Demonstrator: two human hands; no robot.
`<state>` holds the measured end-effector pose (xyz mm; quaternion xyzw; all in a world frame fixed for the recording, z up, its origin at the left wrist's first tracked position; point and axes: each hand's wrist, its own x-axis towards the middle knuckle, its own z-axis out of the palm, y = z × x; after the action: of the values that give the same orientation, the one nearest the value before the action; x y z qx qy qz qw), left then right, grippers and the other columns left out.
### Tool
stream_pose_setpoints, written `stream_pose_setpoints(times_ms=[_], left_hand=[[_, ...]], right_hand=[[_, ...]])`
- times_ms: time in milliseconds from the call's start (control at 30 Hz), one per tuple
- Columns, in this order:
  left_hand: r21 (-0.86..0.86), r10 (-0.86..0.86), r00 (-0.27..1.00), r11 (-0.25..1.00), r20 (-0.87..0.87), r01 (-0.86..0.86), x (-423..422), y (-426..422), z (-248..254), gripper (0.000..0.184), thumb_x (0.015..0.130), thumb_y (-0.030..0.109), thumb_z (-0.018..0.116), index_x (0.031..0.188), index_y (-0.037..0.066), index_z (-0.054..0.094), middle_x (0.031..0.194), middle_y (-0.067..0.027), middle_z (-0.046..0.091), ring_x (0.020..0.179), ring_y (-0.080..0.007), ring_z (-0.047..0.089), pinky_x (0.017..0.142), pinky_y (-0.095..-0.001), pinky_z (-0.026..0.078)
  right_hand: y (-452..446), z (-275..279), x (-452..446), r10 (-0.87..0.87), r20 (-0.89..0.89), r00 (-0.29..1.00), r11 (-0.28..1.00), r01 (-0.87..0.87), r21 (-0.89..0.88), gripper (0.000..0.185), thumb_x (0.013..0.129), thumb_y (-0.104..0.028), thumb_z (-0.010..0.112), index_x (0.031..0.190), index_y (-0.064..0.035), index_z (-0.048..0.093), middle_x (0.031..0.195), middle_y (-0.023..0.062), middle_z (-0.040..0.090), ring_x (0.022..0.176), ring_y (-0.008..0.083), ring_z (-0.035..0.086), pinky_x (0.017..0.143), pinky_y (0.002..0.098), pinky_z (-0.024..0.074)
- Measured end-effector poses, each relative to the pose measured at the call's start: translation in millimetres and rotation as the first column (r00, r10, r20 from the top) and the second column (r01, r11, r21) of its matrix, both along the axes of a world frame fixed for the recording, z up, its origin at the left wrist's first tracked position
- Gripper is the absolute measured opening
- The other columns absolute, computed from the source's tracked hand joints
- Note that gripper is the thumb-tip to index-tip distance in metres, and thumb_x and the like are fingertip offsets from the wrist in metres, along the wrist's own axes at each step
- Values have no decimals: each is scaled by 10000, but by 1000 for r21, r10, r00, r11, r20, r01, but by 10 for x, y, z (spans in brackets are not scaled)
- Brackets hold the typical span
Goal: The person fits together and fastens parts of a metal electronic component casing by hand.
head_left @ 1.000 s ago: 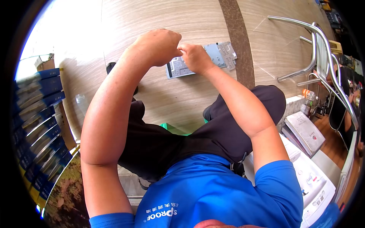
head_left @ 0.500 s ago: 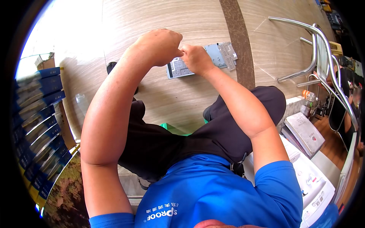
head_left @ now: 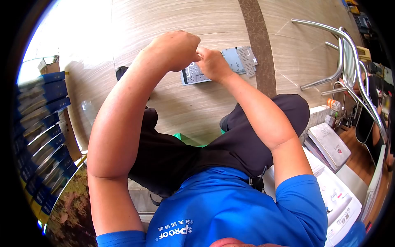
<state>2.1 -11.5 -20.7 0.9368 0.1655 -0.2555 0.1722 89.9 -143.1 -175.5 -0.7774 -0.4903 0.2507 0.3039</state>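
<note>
My left hand (head_left: 177, 49) is closed, its fingers curled down and bent toward my right hand. My right hand (head_left: 212, 64) is also closed, and its fingertips meet those of my left hand. Whatever is pinched between them is hidden or too small to name. Below and behind both hands lies a flat grey metal case (head_left: 233, 61) with punched holes, on the floor. A perforated metal strip (head_left: 247, 61) rests across its right end. The hands cover part of the case's left half.
A metal-framed chair (head_left: 349, 61) stands at the right. Beside my right leg are a bottle (head_left: 333, 103), a stack of booklets (head_left: 330, 145) and a white box (head_left: 339, 197). Blue packages (head_left: 53, 92) are stacked at the left. Part of another person shows at the right edge.
My two hands have shifted very slightly to the right, still together. The case and strip stay in place.
</note>
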Motion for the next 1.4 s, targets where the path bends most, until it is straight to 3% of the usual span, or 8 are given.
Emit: stream_pose_setpoints(times_ms=[33,167,433,567,733,867,1133,1400], left_hand=[[-8,-5,1000,1000,-12,5,3,1,10,410,921,303,651,1257,70,622,1151,-162,688,1143,-332,618,964,-439,493],[0,-2,1000,1000,12,2,-7,5,-30,407,922,306,649,1253,70,624,1148,-160,689,1137,-330,621,963,-436,494],[-3,6,1000,1000,5,-6,-8,4,-23,385,930,311,643,1226,66,629,1139,-155,691,1138,-330,619,956,-441,497],[3,-9,1000,1000,8,9,-5,12,-42,369,931,306,643,1211,65,633,1136,-152,692,1140,-325,619,956,-442,497],[-3,9,1000,1000,-14,-9,11,-18,24,365,926,306,652,1200,65,638,1129,-149,694,1132,-325,623,951,-442,498],[11,7,1000,1000,31,-7,-4,-3,-38,362,925,304,654,1196,65,639,1120,-150,697,1123,-327,627,946,-440,501],[6,-22,999,1000,28,22,-10,23,-58,417,924,310,654,1251,53,618,1149,-161,688,1131,-335,621,958,-441,495],[2,-18,1000,1000,-1,18,7,2,16,410,920,297,654,1253,60,620,1150,-164,688,1133,-334,623,958,-441,496]], right_hand=[[-3,-43,-4,-77,-5,997,997,77,32,203,937,-216,619,1007,-44,702,880,211,701,871,383,680,781,460,542],[-9,82,20,-35,-2,999,997,35,-74,186,930,-201,626,1004,-50,706,889,210,701,882,378,681,783,458,544],[-12,22,12,98,34,995,991,-101,88,151,923,-143,601,990,-44,693,871,218,691,865,391,669,761,482,531],[-9,66,6,103,2,995,993,-103,60,151,922,-152,608,989,-44,689,865,219,688,855,396,666,759,492,525],[4,-23,-7,-45,29,999,998,44,33,162,935,-176,609,942,-34,686,892,220,698,889,391,674,780,476,533],[2,75,13,-40,-1,999,997,40,-73,166,937,-178,608,975,-39,691,922,223,700,911,388,674,793,466,537],[-7,87,-1,112,39,993,991,-114,66,133,911,-126,602,963,-37,686,873,212,690,855,396,662,772,485,526],[1,30,-8,11,2,1000,1000,-11,23,170,918,-189,634,946,-30,687,877,210,698,869,383,674,770,471,534]])
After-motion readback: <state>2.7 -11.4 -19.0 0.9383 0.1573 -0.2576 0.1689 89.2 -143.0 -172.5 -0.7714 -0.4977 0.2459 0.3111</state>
